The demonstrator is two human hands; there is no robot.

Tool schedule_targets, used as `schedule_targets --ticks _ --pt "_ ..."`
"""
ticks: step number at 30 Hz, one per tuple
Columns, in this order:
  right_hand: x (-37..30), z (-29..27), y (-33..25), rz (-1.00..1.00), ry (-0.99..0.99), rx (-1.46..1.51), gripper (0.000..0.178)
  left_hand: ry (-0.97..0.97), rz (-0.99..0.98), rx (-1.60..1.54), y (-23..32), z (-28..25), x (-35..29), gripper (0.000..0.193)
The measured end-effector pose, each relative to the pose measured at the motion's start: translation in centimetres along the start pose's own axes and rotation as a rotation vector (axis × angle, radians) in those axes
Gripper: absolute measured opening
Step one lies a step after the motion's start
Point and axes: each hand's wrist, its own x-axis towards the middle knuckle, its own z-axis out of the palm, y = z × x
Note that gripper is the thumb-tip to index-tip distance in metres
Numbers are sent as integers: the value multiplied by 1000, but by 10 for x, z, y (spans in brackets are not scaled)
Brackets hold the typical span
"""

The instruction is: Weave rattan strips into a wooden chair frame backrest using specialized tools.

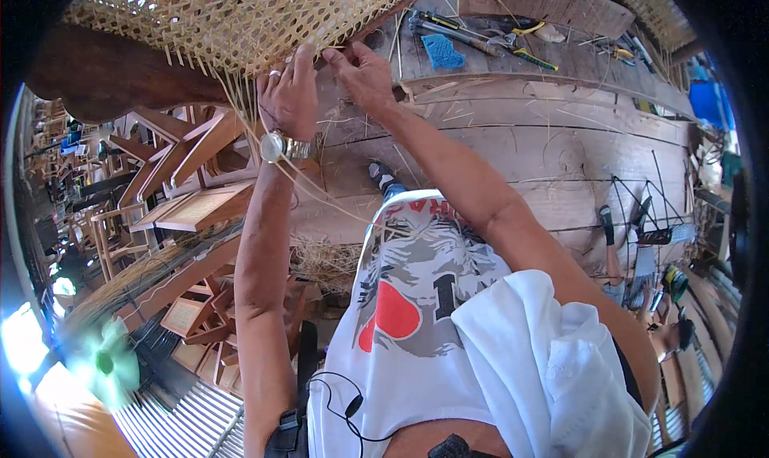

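Observation:
A woven cane panel (240, 21) with an open lattice pattern spans the top of the view, set against a dark wooden frame (120, 72). At its near edge my left hand (288, 97), wearing a ring and a metal watch, is closed with its fingertips on the weave. Just to its right, my right hand (364, 77) pinches a thin strand at the panel's border; the fingertips partly hide it. Loose cane strands (240, 105) hang from the edge beside my left hand and trail past the watch toward my lap.
On the plank bench (513, 145) at the upper right lie a blue sponge (442, 51), a hammer (460, 35) and yellow-handled pliers (533, 57). Wooden chair parts (188, 157) are stacked at left, above a spinning fan (104, 362). Another person's hand (669, 338) shows at far right.

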Motion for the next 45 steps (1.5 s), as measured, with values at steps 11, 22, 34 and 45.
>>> schedule_targets --ticks 11,22,34,45 --pt "12 -59 85 290 20 339 45 -45 267 -22 -17 -8 15 67" --pt "7 -100 -18 -625 245 -360 41 -29 217 -77 -26 6 12 98" --pt "37 -68 49 -483 -159 -606 29 -32 227 -20 -31 13 8 83" --pt "53 -82 94 -447 -219 -610 37 -24 184 -26 -24 0 11 58"
